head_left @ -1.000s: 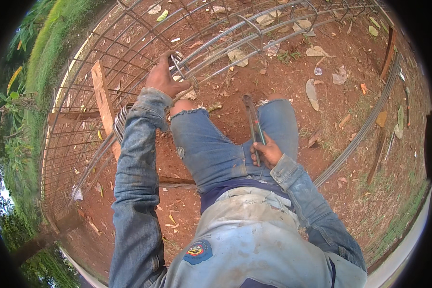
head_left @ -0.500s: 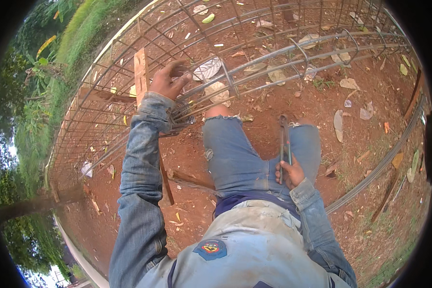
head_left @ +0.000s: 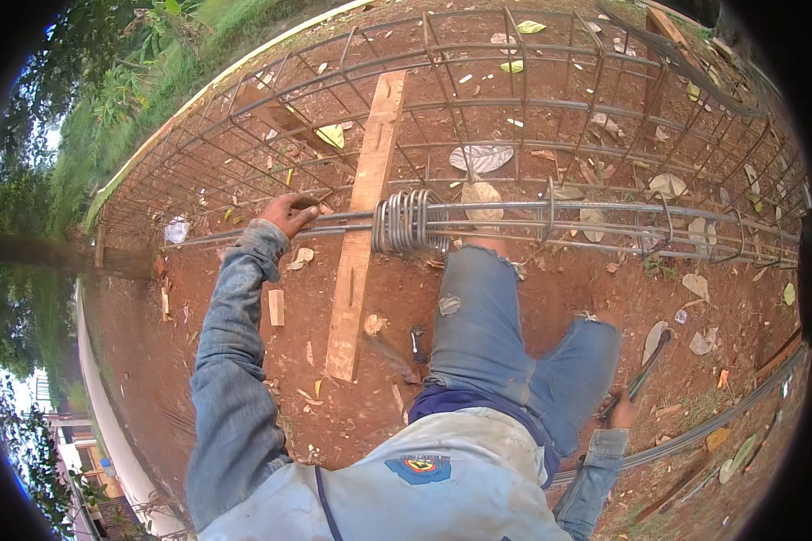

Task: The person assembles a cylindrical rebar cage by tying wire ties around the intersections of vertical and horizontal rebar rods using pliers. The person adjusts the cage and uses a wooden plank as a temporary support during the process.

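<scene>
My left hand [head_left: 289, 215] has moved left past bunched stirrups [head_left: 401, 221], rebar [head_left: 343, 216] grip unclear; right hand [head_left: 619, 412] clasps pincers [head_left: 650, 365]; spaced stirrups [head_left: 551, 209] stand right.

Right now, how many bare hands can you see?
2: the left bare hand at the long grey steel bars, and the right bare hand holding the long-handled metal pincers. No others show.

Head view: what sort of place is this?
Probably an outdoor construction site or rebar work area: a long steel-bar cage, metal loops bunched around bars, and bare reddish soil with greenery alongside.
</scene>
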`<state>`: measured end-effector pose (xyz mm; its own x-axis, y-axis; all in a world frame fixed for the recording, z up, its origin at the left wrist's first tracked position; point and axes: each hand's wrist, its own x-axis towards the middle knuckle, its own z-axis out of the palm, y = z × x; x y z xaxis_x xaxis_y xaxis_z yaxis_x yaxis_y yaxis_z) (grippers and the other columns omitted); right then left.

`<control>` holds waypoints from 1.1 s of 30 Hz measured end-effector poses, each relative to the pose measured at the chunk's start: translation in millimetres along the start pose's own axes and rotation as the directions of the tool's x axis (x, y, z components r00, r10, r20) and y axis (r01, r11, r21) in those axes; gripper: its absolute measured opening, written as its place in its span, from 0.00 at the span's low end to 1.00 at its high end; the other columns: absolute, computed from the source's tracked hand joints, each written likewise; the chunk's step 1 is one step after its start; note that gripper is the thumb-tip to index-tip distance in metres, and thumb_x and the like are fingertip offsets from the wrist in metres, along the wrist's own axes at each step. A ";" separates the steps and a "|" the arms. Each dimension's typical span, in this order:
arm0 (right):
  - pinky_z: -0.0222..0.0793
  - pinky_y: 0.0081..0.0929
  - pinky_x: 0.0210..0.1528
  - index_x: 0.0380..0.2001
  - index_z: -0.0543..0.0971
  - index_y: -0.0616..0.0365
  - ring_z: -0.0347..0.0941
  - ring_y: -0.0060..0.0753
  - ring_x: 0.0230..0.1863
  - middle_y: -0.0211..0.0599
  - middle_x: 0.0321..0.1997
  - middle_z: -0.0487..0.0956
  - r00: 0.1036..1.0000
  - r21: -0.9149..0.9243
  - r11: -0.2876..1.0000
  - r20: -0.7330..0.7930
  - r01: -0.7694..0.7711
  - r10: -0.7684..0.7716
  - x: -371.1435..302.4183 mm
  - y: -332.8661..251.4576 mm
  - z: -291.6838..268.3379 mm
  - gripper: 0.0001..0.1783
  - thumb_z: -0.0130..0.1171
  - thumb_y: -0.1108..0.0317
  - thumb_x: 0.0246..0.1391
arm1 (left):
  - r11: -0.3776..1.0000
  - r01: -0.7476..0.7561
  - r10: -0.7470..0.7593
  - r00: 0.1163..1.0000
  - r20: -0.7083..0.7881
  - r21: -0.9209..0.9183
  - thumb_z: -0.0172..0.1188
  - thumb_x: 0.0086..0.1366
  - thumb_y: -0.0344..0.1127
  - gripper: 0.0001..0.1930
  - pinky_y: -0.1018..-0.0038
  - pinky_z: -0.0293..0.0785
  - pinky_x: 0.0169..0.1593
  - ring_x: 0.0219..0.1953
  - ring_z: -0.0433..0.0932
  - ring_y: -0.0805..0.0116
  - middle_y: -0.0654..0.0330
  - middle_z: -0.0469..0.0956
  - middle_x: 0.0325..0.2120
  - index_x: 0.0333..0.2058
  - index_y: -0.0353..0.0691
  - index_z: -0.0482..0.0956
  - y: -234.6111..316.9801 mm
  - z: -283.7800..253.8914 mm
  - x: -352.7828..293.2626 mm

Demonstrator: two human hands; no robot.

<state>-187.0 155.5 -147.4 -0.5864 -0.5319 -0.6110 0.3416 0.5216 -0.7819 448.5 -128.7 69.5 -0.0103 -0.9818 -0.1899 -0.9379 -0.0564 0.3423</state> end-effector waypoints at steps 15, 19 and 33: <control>0.64 0.43 0.50 0.57 0.63 0.50 0.68 0.53 0.51 0.51 0.49 0.73 0.898 -0.863 0.500 -0.158 0.077 -0.411 148.4 -7.8 -28.8 0.35 0.62 0.60 0.43 | 0.952 -0.182 0.248 0.929 -0.276 0.246 0.67 0.47 0.49 0.18 0.65 0.68 0.27 0.23 0.73 0.58 0.56 0.70 0.16 0.23 0.37 0.77 17.4 15.2 -19.3; 0.62 0.43 0.52 0.58 0.62 0.48 0.66 0.55 0.53 0.54 0.51 0.70 0.803 -0.827 0.522 -0.160 0.209 -0.575 175.6 -9.4 4.1 0.38 0.63 0.57 0.42 | 0.969 0.018 0.076 0.927 -0.367 0.247 0.64 0.51 0.45 0.14 0.66 0.70 0.31 0.26 0.74 0.59 0.57 0.74 0.20 0.24 0.39 0.77 42.2 30.5 -38.5; 0.67 0.37 0.48 0.39 0.76 0.64 0.73 0.47 0.43 0.49 0.39 0.77 0.761 -0.670 0.451 0.274 0.590 -0.589 100.0 3.3 106.0 0.20 0.62 0.65 0.42 | 0.995 0.003 0.056 0.801 -0.596 0.098 0.63 0.52 0.42 0.13 0.64 0.70 0.34 0.30 0.73 0.55 0.54 0.75 0.25 0.24 0.37 0.77 41.3 53.2 -47.9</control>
<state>-166.7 33.3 -224.3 -0.4462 -0.8941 -0.0382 -0.6840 0.3683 -0.6297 391.8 -74.4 43.8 0.1458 -0.8976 0.4159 -0.9674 -0.0415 0.2497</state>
